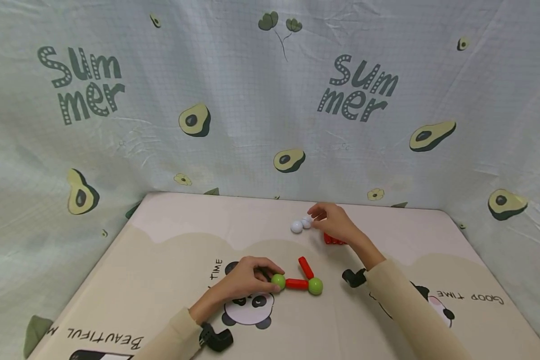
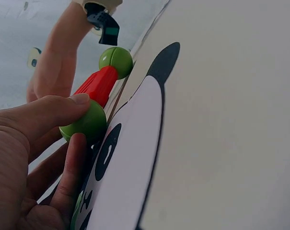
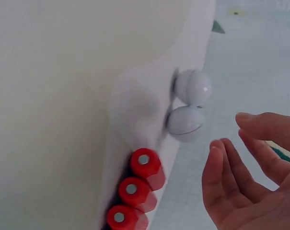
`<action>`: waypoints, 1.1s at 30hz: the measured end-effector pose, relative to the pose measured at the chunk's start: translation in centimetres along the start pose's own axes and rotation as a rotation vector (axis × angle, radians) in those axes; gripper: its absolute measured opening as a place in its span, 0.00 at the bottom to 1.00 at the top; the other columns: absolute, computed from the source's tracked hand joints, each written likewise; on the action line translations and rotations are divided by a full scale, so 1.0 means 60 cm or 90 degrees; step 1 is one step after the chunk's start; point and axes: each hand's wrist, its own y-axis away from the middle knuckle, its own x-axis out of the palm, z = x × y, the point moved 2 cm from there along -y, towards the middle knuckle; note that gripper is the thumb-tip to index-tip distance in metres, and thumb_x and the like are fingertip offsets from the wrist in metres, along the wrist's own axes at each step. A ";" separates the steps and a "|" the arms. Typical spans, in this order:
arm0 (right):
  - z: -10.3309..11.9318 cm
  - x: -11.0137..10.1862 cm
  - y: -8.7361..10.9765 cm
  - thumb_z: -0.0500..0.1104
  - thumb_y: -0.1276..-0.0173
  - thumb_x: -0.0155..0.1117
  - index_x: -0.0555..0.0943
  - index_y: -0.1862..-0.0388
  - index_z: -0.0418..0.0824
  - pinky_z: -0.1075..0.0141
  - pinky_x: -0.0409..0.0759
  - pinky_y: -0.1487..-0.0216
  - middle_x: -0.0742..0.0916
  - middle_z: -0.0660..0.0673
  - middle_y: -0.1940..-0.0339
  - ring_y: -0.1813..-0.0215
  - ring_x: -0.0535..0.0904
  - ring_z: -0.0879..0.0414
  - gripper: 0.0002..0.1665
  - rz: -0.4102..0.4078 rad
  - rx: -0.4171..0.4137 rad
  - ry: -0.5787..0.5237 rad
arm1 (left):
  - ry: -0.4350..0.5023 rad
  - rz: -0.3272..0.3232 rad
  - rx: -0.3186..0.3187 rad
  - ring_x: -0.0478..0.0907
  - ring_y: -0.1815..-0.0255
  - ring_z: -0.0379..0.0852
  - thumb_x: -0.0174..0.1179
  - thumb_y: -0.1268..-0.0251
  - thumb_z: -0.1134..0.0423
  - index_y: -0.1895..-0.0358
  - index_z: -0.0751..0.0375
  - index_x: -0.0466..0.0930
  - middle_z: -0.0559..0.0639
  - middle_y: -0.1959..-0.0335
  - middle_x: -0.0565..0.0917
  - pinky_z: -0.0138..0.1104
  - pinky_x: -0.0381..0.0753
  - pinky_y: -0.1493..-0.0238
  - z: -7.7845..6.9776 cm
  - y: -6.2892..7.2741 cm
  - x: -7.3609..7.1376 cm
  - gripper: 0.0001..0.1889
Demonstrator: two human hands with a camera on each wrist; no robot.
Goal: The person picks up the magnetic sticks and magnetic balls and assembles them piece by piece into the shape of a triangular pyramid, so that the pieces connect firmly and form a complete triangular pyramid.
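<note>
My left hand [image 1: 245, 276] pinches a green ball [image 1: 278, 280] between thumb and fingers, low over the panda print. A red rod [image 1: 296, 284] joins that ball to a second green ball [image 1: 315, 286]. From the second ball another red rod [image 1: 305, 268] slants toward the back. At the rear of the table my right hand [image 1: 335, 220] hovers with loosely bent fingers and nothing between them. Two white balls [image 3: 185, 123] sit side by side just past its fingertips. Below that hand lies a row of red rods [image 3: 131, 189] with silvery discs on their ends, partly hidden in the head view.
The table [image 1: 171, 280] is covered with a printed cloth of pandas and lettering. Behind it hangs a pale curtain [image 1: 243, 90] with avocado prints. A black wrist camera [image 1: 216, 339] is worn on the left wrist, another [image 1: 353, 278] on the right.
</note>
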 end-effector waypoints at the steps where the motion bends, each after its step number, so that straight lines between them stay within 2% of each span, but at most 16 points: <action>1: -0.001 0.000 -0.003 0.38 0.29 0.65 0.82 0.41 0.35 0.48 0.82 0.39 0.87 0.37 0.44 0.42 0.83 0.42 0.19 -0.003 0.003 0.008 | 0.001 -0.001 0.002 0.84 0.66 0.36 0.75 0.41 0.61 0.47 0.55 0.89 0.51 0.59 0.88 0.26 0.83 0.61 0.001 0.000 0.000 0.18; 5: -0.005 0.000 -0.017 0.37 0.30 0.66 0.82 0.40 0.34 0.46 0.82 0.38 0.86 0.35 0.43 0.41 0.82 0.40 0.20 -0.007 0.010 0.036 | 0.009 0.000 0.008 0.84 0.66 0.36 0.75 0.41 0.62 0.46 0.56 0.88 0.53 0.59 0.88 0.27 0.83 0.61 0.003 0.000 0.000 0.18; 12: -0.007 0.007 -0.040 0.38 0.33 0.66 0.83 0.40 0.36 0.48 0.82 0.39 0.86 0.36 0.42 0.40 0.81 0.41 0.22 0.031 -0.005 0.079 | 0.003 -0.004 0.007 0.83 0.66 0.35 0.75 0.41 0.61 0.47 0.57 0.89 0.52 0.60 0.88 0.26 0.83 0.62 0.002 0.003 -0.001 0.18; 19: -0.009 0.016 -0.045 0.37 0.32 0.69 0.84 0.41 0.36 0.52 0.85 0.44 0.86 0.35 0.43 0.42 0.83 0.41 0.21 0.048 0.006 0.084 | 0.009 0.004 0.004 0.85 0.66 0.35 0.75 0.41 0.61 0.46 0.57 0.88 0.53 0.59 0.89 0.27 0.84 0.60 0.000 0.000 0.001 0.18; 24: -0.005 0.020 -0.048 0.36 0.32 0.69 0.85 0.45 0.37 0.54 0.86 0.46 0.87 0.37 0.47 0.46 0.83 0.43 0.17 0.049 0.006 0.087 | 0.014 0.004 -0.004 0.85 0.66 0.36 0.75 0.41 0.62 0.46 0.57 0.88 0.53 0.59 0.89 0.27 0.84 0.60 0.002 0.001 0.001 0.18; 28: -0.007 0.025 -0.051 0.36 0.33 0.70 0.85 0.48 0.37 0.55 0.85 0.46 0.88 0.38 0.50 0.49 0.82 0.46 0.14 0.051 0.003 0.098 | 0.021 0.005 -0.008 0.86 0.66 0.36 0.75 0.41 0.63 0.46 0.57 0.88 0.53 0.58 0.89 0.27 0.84 0.60 0.001 0.001 0.000 0.18; 33: -0.010 0.030 -0.051 0.36 0.33 0.70 0.82 0.48 0.38 0.54 0.84 0.45 0.88 0.36 0.49 0.48 0.82 0.45 0.15 0.050 0.017 0.109 | 0.019 0.005 -0.005 0.86 0.65 0.36 0.75 0.41 0.63 0.46 0.58 0.88 0.53 0.58 0.89 0.27 0.84 0.60 -0.002 0.003 0.000 0.19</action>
